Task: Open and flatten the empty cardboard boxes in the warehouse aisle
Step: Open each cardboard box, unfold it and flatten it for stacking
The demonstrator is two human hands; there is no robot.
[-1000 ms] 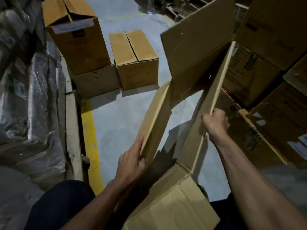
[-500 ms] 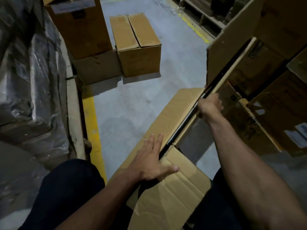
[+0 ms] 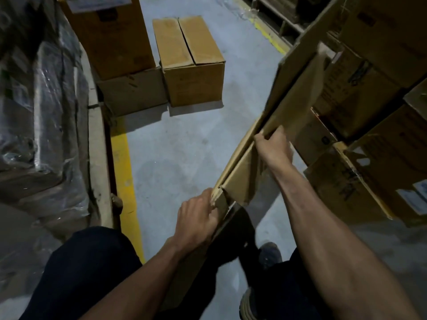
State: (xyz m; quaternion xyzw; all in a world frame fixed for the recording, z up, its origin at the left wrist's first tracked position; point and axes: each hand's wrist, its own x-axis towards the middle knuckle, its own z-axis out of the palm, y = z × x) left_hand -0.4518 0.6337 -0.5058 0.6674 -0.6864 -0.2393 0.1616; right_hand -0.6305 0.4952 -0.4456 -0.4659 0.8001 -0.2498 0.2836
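A collapsed brown cardboard box (image 3: 291,93) stands on edge in front of me, its panels pressed flat together, running from my knees up toward the right stack. My left hand (image 3: 196,220) grips its near lower corner, where a flap hangs down. Farther up the same edge, my right hand (image 3: 275,148) is closed around the doubled panels. A closed small box (image 3: 191,65) sits on the floor ahead, beside a taller box (image 3: 111,35) stacked on another box (image 3: 134,91).
Plastic-wrapped goods (image 3: 39,116) on a pallet fill the left side, edged by a yellow floor line (image 3: 122,162). Stacked labelled cartons (image 3: 374,144) crowd the right. Grey concrete floor (image 3: 184,153) runs down the middle. My shoes (image 3: 269,252) show below the box.
The box went from open to folded flat, then was tipped up on edge. My left hand moved from pressing flat on the panel to gripping the near corner.
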